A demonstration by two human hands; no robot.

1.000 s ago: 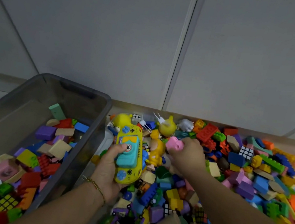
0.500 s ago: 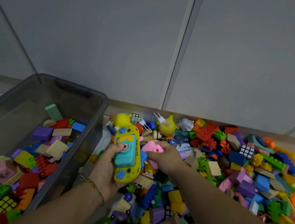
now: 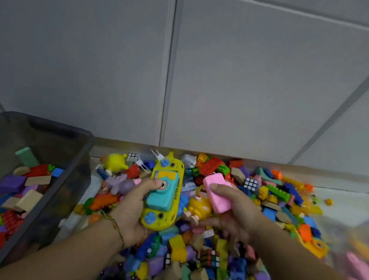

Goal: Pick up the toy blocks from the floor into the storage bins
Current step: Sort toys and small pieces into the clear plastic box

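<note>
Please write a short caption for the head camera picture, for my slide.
Left hand holds a yellow toy, right hand a pink block, over the block pile beside a grey bin.

glossy plastic toy boat (image 3: pixel 164 195), matt pink block (image 3: pixel 217 195), translucent plastic bin (image 3: pixel 71 169)

Yellow-and-teal toy (image 3: pixel 164 195), pink block (image 3: pixel 217 195), dark grey translucent bin (image 3: pixel 75 170).

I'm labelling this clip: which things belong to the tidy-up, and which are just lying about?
Job: pink block in right hand; yellow toy in left hand; floor blocks; grey bin.
Lying about: puzzle cube; yellow figure; wall panels.
</note>
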